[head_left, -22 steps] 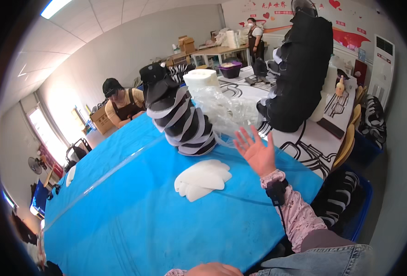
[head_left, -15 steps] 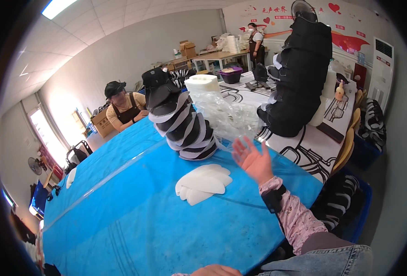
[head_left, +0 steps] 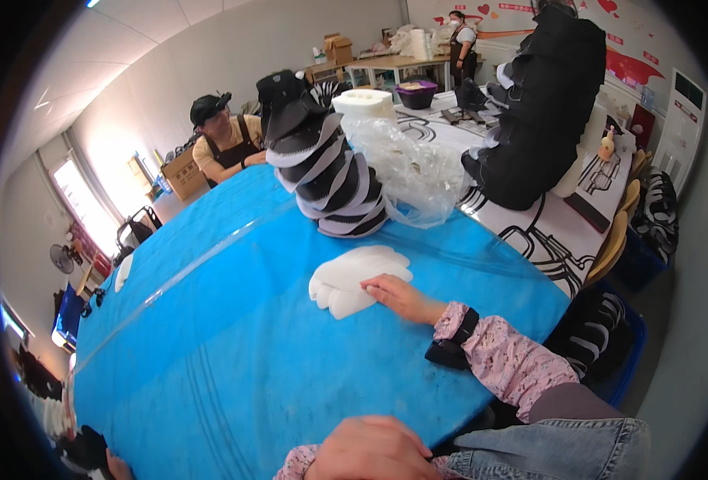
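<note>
Your right hand point(head_left: 402, 298) lies flat, fingers touching the white insoles point(head_left: 354, 280) at frame centre on the blue table point(head_left: 234, 352); none is lifted yet. Your left hand point(head_left: 370, 448), bottom edge, seems loosely curled, empty. The black-and-white stack point(head_left: 330, 176) stands behind.

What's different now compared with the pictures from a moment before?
The right hand, raised open above the table earlier, has come down and its fingers now rest on the fanned white pieces. The left hand stays low near the body. The black-and-white stack hasn't moved.
</note>
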The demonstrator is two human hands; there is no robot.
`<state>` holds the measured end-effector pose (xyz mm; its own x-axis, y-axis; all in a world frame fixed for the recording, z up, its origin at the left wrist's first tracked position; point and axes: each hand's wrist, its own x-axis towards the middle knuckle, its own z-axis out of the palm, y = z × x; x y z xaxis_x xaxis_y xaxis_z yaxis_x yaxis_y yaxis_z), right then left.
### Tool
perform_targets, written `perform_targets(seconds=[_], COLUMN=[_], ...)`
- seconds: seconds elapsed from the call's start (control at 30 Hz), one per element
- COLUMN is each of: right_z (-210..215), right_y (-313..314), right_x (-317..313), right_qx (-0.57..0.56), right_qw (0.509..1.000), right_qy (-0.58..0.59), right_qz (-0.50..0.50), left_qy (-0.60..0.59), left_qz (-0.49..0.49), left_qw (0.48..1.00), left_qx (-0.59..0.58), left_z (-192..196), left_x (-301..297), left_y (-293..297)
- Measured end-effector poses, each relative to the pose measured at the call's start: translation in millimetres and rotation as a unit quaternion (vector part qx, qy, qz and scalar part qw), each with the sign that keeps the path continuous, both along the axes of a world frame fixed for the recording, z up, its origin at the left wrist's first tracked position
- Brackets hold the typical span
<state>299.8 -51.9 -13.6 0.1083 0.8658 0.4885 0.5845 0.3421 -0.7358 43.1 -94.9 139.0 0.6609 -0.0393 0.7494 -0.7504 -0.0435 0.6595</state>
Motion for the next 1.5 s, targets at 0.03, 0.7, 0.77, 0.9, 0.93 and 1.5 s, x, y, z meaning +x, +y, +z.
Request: perform_targets(seconds=[0.03,0.7,0.77,0.9,0.93,1.5], right_z=[0.1,11.3,11.2,10.9,11.3,5.0], right_y=[-0.4,-1.8,-2.3,-5.5,-6.2,-3.6], right_x=[0.7,-10.2,-5.9,-2.9,-3.9,-3.7], right_qx=[0.002,-0.034,-0.027,-0.033,-0.032,-0.027], right_qw=[1.0,0.999,1.0,0.999,0.999,1.0], right_qy=[-0.004,0.001,0.011,0.013,0.015,0.015], right_qz=[-0.003,0.013,0.005,0.002,0.004,0.002], left_qy=[-0.01,-0.096,-0.111,0.03,0.017,-0.179], left_qz=[-0.015,0.147,0.236,0.34,0.195,-0.038], left_qw=[0.997,0.984,0.964,0.923,0.964,0.982], left_qx=[0.072,0.021,-0.059,-0.177,-0.181,0.055], left_z=[12.5,62.4,66.4,79.4,77.0,60.1], left_x=[6.2,18.6,13.7,8.5,8.5,52.2], left_y=[5.9,-4.5,-10.8,-40.1,-36.8,-24.4])
